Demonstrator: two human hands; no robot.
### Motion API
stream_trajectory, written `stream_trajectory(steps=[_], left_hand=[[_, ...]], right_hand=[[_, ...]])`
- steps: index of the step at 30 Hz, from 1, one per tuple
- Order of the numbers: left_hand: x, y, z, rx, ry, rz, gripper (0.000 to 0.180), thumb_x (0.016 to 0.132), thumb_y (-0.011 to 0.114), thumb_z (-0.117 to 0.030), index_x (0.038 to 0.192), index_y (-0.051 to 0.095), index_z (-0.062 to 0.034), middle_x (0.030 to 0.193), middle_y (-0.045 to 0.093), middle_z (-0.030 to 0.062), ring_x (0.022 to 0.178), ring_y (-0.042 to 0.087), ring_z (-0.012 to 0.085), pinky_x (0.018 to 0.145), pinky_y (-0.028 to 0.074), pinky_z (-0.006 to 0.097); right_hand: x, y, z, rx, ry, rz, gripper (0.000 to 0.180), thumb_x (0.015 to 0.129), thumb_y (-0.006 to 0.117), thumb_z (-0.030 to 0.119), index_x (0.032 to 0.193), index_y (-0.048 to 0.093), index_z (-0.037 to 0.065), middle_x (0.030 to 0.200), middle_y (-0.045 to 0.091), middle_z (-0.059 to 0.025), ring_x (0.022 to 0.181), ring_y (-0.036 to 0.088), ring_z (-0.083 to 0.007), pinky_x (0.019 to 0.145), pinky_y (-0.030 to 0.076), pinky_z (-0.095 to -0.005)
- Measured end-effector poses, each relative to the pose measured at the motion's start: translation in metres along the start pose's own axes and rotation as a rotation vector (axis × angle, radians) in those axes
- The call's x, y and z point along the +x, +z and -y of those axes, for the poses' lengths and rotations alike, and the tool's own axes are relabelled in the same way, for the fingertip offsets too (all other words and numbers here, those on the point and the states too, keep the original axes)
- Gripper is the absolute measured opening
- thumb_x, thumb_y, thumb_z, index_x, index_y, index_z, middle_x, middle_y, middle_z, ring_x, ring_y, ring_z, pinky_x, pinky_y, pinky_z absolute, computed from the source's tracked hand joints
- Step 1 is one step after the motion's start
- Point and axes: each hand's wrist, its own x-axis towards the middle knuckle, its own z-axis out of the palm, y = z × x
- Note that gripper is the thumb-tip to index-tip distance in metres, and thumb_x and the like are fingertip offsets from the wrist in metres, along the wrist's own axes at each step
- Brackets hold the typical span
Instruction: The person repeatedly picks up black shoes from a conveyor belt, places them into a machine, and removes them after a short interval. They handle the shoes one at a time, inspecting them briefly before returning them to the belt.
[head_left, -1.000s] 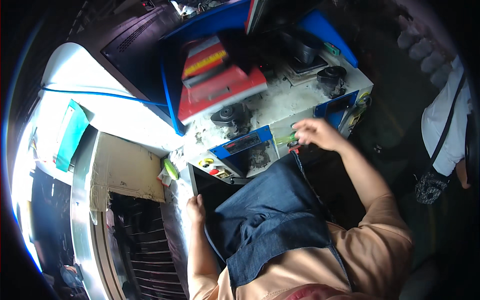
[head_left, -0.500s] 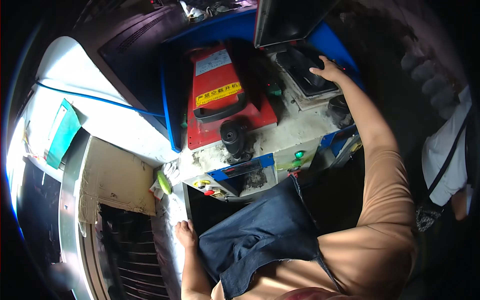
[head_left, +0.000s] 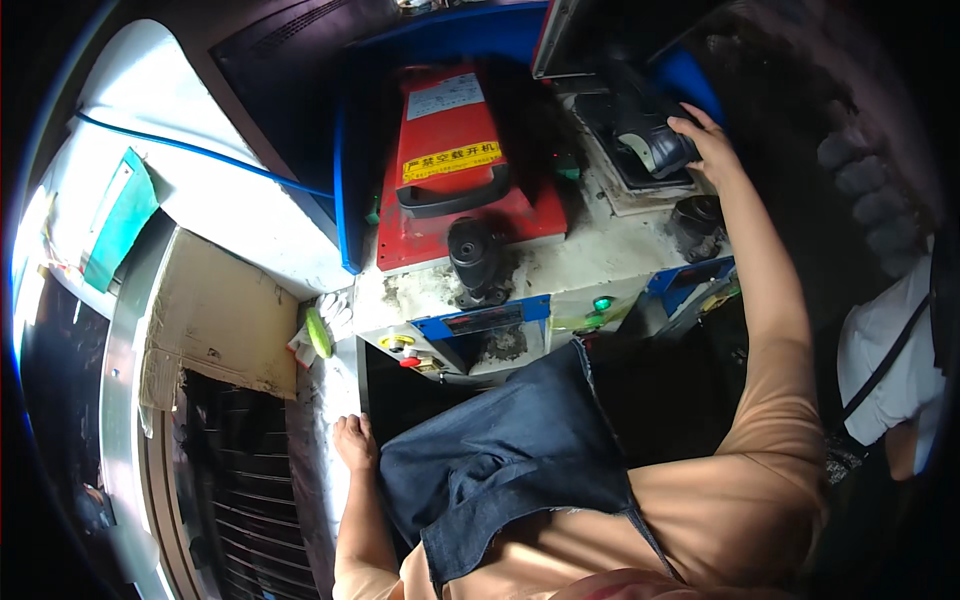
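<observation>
One hand (head_left: pixel 712 150) on dark machine part (head_left: pixel 655 145)

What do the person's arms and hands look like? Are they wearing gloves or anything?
No gloves: both the left hand and the right hand are bare, with no rings, watch or bracelet that I can see. The forearms are uncovered too. A peach-coloured top covers the shoulders and upper arms, and a dark blue denim apron hangs in front.
</observation>
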Motion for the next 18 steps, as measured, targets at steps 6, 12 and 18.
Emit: stream_trajectory(steps=[6, 12, 18], left_hand=[[0.003, 0.001, 0.006, -0.054, -0.019, 0.046, 0.034, 0.093, 0.059, -0.029, 0.075, 0.059, -0.0001, 0.082, 0.058, 0.0199, 0.085, 0.054, 0.0406, 0.079, 0.043, 0.05], [0.016, -0.06, -0.113, -0.948, -0.069, 0.318, 0.019, 0.095, 0.065, -0.018, 0.087, 0.062, -0.0011, 0.082, 0.059, 0.0001, 0.076, 0.051, 0.0076, 0.068, 0.042, 0.025], [0.013, -0.138, -0.275, -1.731, 0.516, 0.614, 0.131, 0.067, 0.088, -0.047, 0.157, 0.003, -0.0065, 0.158, 0.024, 0.0219, 0.147, 0.025, 0.0316, 0.118, 0.021, 0.046]], right_hand=[[-0.136, -0.018, 0.012, 0.5, 0.056, 0.142, 0.056, 0.082, 0.077, 0.028, 0.131, 0.058, 0.009, 0.121, 0.066, -0.0051, 0.111, 0.063, -0.021, 0.1, 0.044, -0.0516], [-0.234, 0.013, -0.02, 1.084, 0.069, 0.527, 0.052, 0.097, 0.059, 0.033, 0.138, 0.05, 0.003, 0.135, 0.06, -0.0089, 0.126, 0.056, -0.0223, 0.108, 0.042, -0.0426], [-0.318, 0.078, -0.053, 1.285, 0.203, 0.591, 0.059, 0.095, 0.062, 0.031, 0.143, 0.044, 0.002, 0.144, 0.052, -0.0103, 0.134, 0.048, -0.0252, 0.114, 0.036, -0.0436]])
